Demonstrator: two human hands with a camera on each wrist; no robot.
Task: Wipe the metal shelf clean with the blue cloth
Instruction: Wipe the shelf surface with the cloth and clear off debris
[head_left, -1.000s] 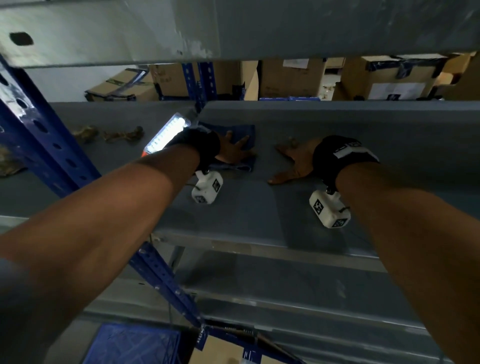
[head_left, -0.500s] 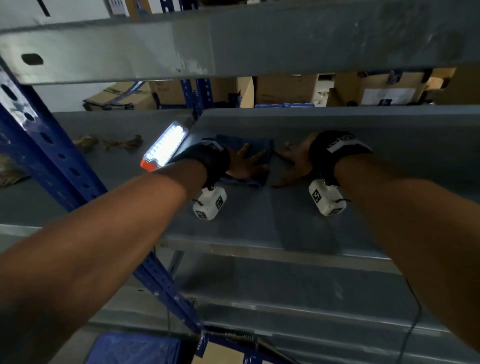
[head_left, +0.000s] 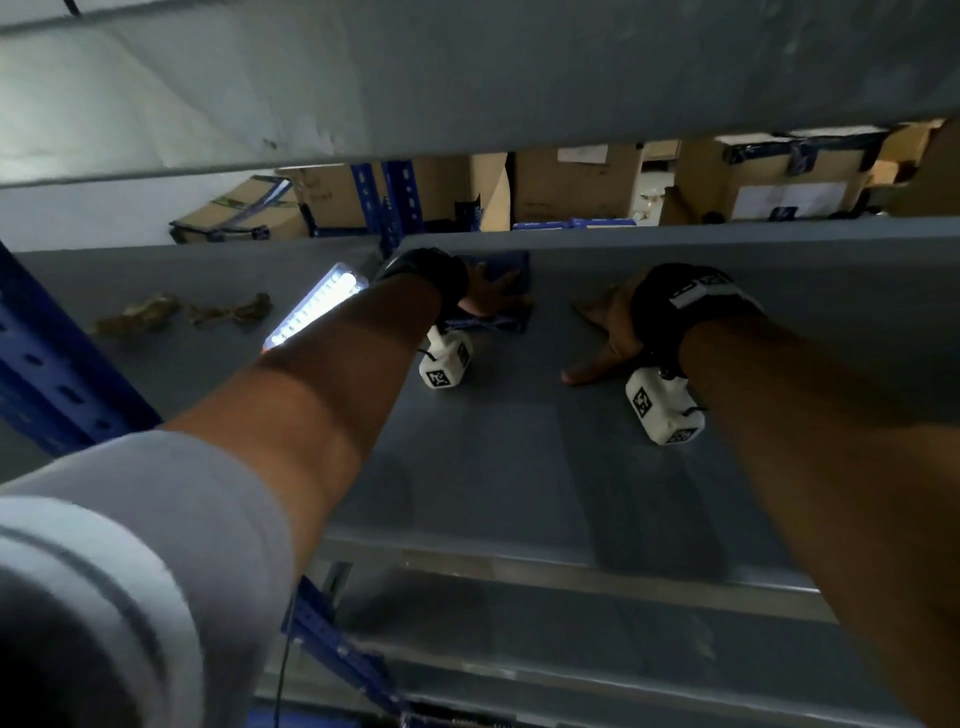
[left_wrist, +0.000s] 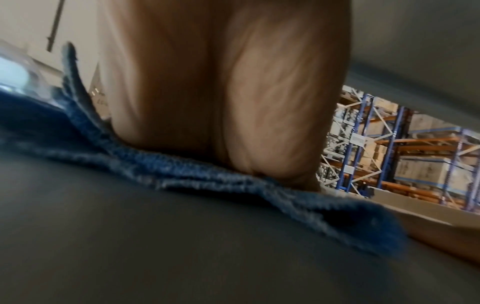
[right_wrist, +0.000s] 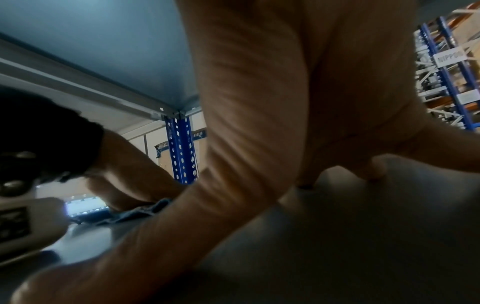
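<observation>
Pressing flat on the blue cloth (head_left: 506, 291) with left hand (head_left: 488, 296) fingers spread; right hand (head_left: 605, 332) splayed on the metal shelf (head_left: 519, 467), holding nothing.

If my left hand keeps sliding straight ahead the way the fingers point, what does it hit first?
Probably nothing soon: the left hand presses the blue cloth flat, fingers pointing toward the shelf back edge. Only bare shelf shows beyond; depth unclear.

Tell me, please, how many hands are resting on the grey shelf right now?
2. The left hand presses flat on the blue cloth toward the back; the right hand lies flat on bare metal shelf beside it.
</observation>
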